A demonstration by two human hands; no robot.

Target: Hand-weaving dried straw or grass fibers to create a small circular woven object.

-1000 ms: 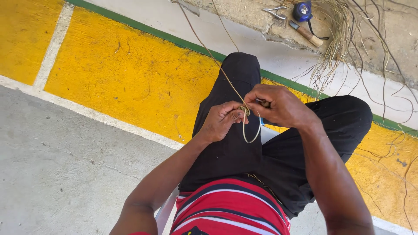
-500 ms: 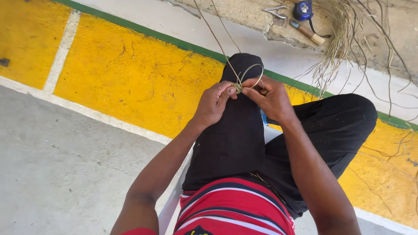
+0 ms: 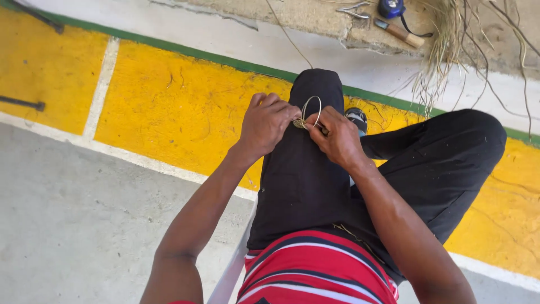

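So the little fibre loop [image 3: 311,111] is sitting right on top of the left knee [image 3: 315,90] now, pinched between both hands. A second ago it was hanging lower and looked bigger and rounder, more over the thigh; now it's pulled up smaller and tighter, so my read is that the knot or twist is getting cinched down. A long thin strand [image 3: 287,36] runs away from it up toward the concrete ledge.

The left hand [image 3: 267,125] has its grip closed over the near side of the loop, fingers curled, thumb side pressed against the base of it. The right hand [image 3: 337,138] is also closed, fingertips nipping the base where the strands cross. Both hands have slid forward along the black trousers [image 3: 304,186] compared with before, and they're touching each other now.

Further out: a shoe [image 3: 356,118] peeks out just beside the right hand, the yellow painted floor [image 3: 169,107] is under the legs, and up on the ledge there's a bundle of dry straw [image 3: 444,50], a wooden-handled knife [image 3: 400,32] and some metal pliers [image 3: 353,10], well apart from the hands.
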